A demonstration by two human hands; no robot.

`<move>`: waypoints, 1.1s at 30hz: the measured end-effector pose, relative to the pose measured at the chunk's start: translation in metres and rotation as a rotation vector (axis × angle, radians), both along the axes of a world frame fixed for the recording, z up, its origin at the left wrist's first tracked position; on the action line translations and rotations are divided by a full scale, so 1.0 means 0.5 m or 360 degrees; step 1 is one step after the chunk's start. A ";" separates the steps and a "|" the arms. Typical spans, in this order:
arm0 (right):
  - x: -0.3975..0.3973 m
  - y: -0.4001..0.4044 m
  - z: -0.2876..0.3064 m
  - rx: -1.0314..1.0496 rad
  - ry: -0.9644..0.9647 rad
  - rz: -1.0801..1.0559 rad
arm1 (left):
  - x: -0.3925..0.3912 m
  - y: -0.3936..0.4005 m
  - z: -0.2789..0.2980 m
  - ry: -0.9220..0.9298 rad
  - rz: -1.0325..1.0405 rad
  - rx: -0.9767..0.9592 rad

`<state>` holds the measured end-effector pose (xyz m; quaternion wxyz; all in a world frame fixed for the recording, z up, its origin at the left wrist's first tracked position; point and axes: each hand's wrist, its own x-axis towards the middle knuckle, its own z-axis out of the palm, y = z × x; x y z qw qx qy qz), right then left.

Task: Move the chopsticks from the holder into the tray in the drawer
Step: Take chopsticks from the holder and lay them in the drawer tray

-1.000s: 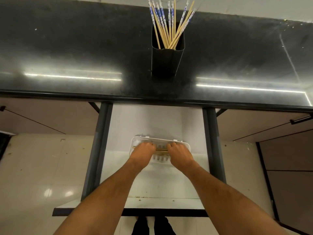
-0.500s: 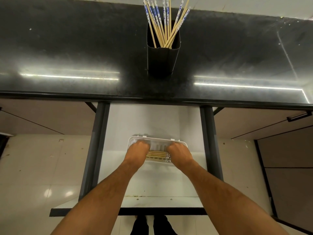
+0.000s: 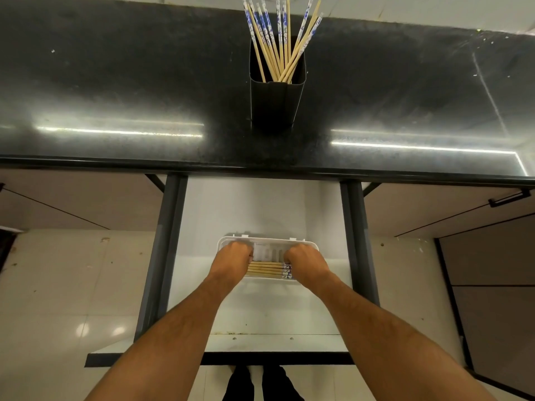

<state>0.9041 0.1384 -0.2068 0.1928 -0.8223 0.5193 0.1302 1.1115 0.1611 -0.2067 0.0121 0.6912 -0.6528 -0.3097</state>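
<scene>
A black holder [image 3: 276, 102] stands on the dark countertop [image 3: 115, 82] with several blue-and-white-topped chopsticks [image 3: 278, 39] upright in it. Below, the white drawer [image 3: 260, 314] is pulled out. Inside it sits a white tray [image 3: 269, 241]. A small bundle of chopsticks [image 3: 265, 269] lies flat along the tray's near side. My left hand [image 3: 231, 263] is curled over the bundle's left end and my right hand [image 3: 307, 263] over its right, patterned end. My fingertips are hidden under the hands.
Dark drawer rails [image 3: 165, 256] run along both sides of the drawer, and its dark front edge [image 3: 144, 358] is nearest me. A cabinet door with a black handle [image 3: 509, 198] is at the right. My feet [image 3: 260, 383] stand on the pale tiled floor.
My hands have slid apart toward the ends of the tray, uncovering the chopsticks lying between them. The view has shifted slightly.
</scene>
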 end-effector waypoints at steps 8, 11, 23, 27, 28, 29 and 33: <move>-0.036 0.028 0.026 -0.0631 -0.0790 -0.0424 | 0.019 0.052 0.010 0.0221 0.0052 -0.1072; -0.050 0.027 0.033 -0.0588 -0.1079 -0.1265 | 0.023 0.055 0.013 0.0410 0.0744 -0.1037; -0.043 0.049 -0.010 0.0173 -0.0972 -0.2220 | 0.034 0.054 -0.006 0.0432 0.1705 -0.0062; -0.034 0.047 -0.009 0.0173 -0.0871 -0.2174 | 0.032 0.056 0.000 0.0382 0.1700 -0.0056; -0.034 0.046 -0.010 0.0169 -0.0849 -0.2153 | 0.032 0.057 0.001 0.0374 0.1701 -0.0052; -0.034 0.044 -0.010 0.0168 -0.0826 -0.2128 | 0.033 0.057 0.001 0.0371 0.1701 -0.0048; -0.033 0.039 -0.016 0.0157 -0.0728 -0.1999 | 0.034 0.059 0.002 0.0364 0.1689 -0.0049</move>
